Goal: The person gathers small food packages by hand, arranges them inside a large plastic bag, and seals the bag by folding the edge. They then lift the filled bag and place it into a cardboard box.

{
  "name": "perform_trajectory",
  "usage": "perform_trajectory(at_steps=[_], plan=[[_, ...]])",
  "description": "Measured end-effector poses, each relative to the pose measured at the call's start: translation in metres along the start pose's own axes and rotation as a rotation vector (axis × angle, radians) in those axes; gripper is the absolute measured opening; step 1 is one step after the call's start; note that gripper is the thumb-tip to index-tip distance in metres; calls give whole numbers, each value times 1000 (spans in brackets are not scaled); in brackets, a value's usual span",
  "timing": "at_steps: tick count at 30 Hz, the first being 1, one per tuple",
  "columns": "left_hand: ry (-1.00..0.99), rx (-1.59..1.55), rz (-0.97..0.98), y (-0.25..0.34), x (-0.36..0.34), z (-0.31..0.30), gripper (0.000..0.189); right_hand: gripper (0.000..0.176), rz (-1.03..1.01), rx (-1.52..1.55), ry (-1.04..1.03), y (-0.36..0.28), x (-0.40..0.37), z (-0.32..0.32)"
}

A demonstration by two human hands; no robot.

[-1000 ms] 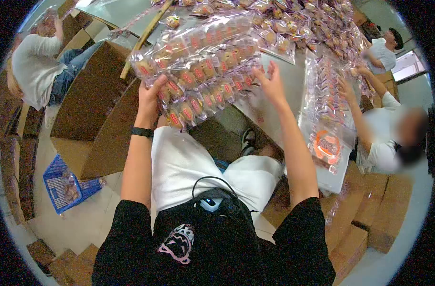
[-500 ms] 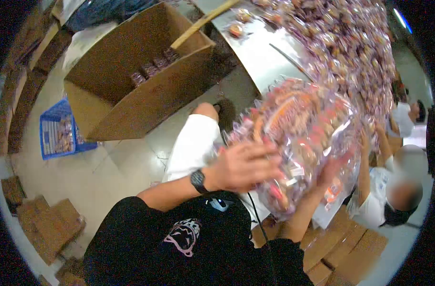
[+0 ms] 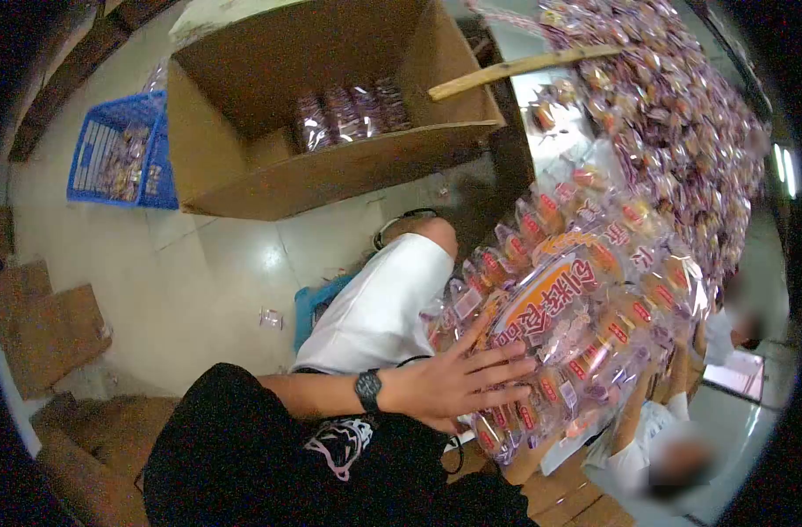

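Note:
A large clear plastic bag [image 3: 576,338] printed with orange and red lettering lies tilted in front of my body. Many small individually wrapped snacks with red labels show through it. My left hand [image 3: 458,379], with a black watch on the wrist, rests on the bag's near left side, its fingers stretched out and spread. My right forearm [image 3: 534,458] reaches under the bag's lower right side; the bag hides the right hand and its fingers. Beyond the bag, a big heap of small wrapped snacks [image 3: 682,132] covers the metal table [image 3: 524,97].
An open cardboard box [image 3: 330,180] holds several rows of packs [image 3: 339,119]. A wooden stick [image 3: 524,70] stretches from the box to the heap. A blue basket [image 3: 120,198] stands on the floor at left. Another person [image 3: 647,439] is at right, near flat cardboard.
My view has swung to the right. The bag has tilted so its printed face shows more plainly, and my left hand has spread flat on it. My right hand has gone out of sight behind the bag.

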State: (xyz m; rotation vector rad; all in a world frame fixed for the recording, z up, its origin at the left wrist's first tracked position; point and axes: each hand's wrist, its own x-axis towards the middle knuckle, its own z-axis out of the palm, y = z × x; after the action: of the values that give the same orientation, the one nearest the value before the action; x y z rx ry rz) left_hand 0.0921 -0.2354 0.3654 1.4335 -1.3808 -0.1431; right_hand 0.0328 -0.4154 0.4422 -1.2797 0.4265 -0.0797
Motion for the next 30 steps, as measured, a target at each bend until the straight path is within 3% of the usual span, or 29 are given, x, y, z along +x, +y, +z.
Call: perform_trajectory(at_steps=[4,7,9,11,14,16,19,20,23,25,27,29,30], plan=[[284,-360,-137,7,0,-49,135,126,26,-97,-134,3,22,36],[520,-474,-402,21,0,-76,139,130,-10,-214,-297,-2,46,71],[682,-573,-467,29,-7,-66,125,134,-83,-330,-449,-9,68,99],[707,-828,-650,31,-38,-63,110,137,-206,-459,-624,-17,89,132],[791,-931,-693,23,-64,-82,105,140,-443,-700,-809,-33,101,173],[853,-888,-661,16,-69,-102,103,140,-550,-1013,-775,-45,96,196],[926,-729,-579,13,-72,-120,99,134,-665,-1167,-685,-36,87,222],[951,-656,-539,12,-74,-129,97,126,-588,-847,-751,-21,92,224],[1033,-364,-381,4,-79,-151,93,116,-602,-559,-713,-15,107,245],[1097,-101,-244,-3,-81,-171,90,94,-638,-376,-680,-22,124,254],[1172,281,-142,-12,-89,-202,88,73,-474,-165,-725,-40,152,254],[1239,838,-274,-19,-107,-241,88,52,-62,233,-812,-51,177,253],[1269,495,-358,-19,-127,-261,85,48,25,253,-774,-51,184,254]])
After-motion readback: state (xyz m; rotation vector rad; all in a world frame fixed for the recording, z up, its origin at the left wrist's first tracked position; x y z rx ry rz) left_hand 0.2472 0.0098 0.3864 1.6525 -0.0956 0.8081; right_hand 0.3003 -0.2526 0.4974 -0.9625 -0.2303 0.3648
